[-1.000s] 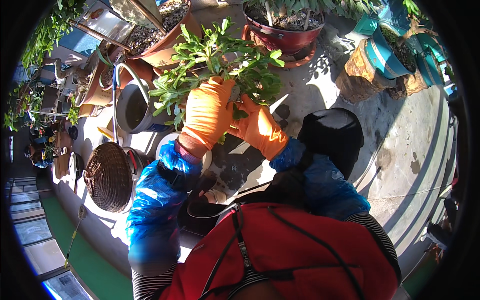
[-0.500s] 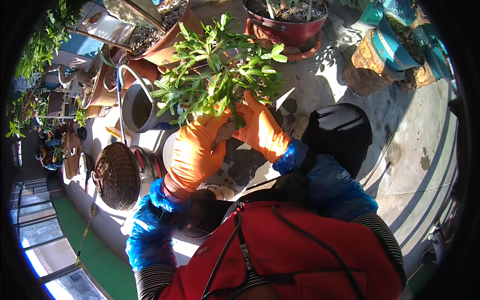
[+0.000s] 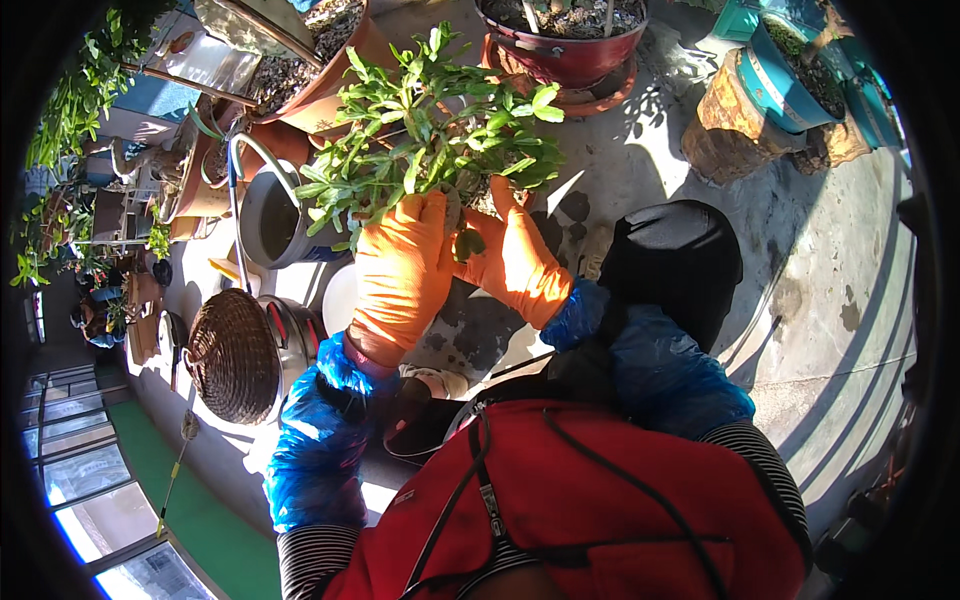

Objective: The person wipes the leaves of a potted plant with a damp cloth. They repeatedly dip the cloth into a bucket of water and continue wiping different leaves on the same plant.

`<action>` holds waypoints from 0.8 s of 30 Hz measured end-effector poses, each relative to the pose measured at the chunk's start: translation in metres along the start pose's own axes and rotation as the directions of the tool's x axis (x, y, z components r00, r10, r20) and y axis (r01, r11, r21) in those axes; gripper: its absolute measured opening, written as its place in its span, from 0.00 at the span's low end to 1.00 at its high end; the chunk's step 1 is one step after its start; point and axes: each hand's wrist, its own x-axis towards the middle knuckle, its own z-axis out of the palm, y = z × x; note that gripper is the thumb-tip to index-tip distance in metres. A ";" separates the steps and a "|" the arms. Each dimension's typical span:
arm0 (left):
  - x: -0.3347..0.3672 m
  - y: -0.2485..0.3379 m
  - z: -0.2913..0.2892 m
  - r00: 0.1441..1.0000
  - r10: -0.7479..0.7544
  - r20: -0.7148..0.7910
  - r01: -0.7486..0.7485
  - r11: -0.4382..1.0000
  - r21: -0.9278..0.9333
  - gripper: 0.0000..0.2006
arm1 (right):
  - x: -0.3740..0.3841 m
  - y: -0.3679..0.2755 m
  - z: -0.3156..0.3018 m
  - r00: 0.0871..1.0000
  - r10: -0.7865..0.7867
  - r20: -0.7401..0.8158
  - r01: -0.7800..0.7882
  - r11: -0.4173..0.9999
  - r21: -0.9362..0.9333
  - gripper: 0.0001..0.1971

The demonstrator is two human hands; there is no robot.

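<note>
A bushy green plant (image 3: 430, 140) with flat, jointed, cactus-like leaves spreads just beyond my two hands. Both hands wear orange ribbed gloves. My left hand (image 3: 408, 270) is closed at the plant's base on the near left side, its back toward me and its fingertips under the leaves. From the right, my right hand (image 3: 515, 255) grips the same base, with its thumb and fingers partly among the leaves. One leaf hangs down in front of the right palm. The roots and lower stem are mostly hidden behind the gloves.
To the left stand a grey bucket (image 3: 275, 215), a wicker basket (image 3: 235, 355) and terracotta planters (image 3: 335, 85). Beyond the plant is a dark red pot (image 3: 570, 50) on a saucer. A turquoise pot (image 3: 785, 80) rests on a wood stump (image 3: 725, 120) at the far right.
My left hand has shifted up and turned, now covering the greyish-brown lump that showed between the hands before. The right hand has moved slightly left, still at the plant's base.
</note>
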 end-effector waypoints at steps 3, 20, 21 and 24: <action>-0.023 -0.005 -0.010 0.998 -0.058 0.021 0.060 0.993 -0.104 0.23 | 0.000 0.000 -0.001 0.999 0.020 0.042 -0.018 0.999 -0.050 0.41; 0.015 0.012 0.005 0.997 -0.056 0.059 0.056 0.998 0.015 0.27 | -0.006 0.001 -0.005 0.994 0.067 0.088 -0.078 0.988 0.136 0.46; 0.007 0.013 0.006 0.997 -0.049 0.068 0.051 0.998 -0.021 0.27 | -0.006 0.001 -0.005 0.993 0.079 0.088 -0.089 0.989 0.121 0.48; -0.023 0.013 0.004 0.997 -0.058 0.055 0.066 0.985 -0.160 0.28 | -0.008 0.004 -0.002 0.980 -0.051 0.190 0.058 0.998 -0.033 0.50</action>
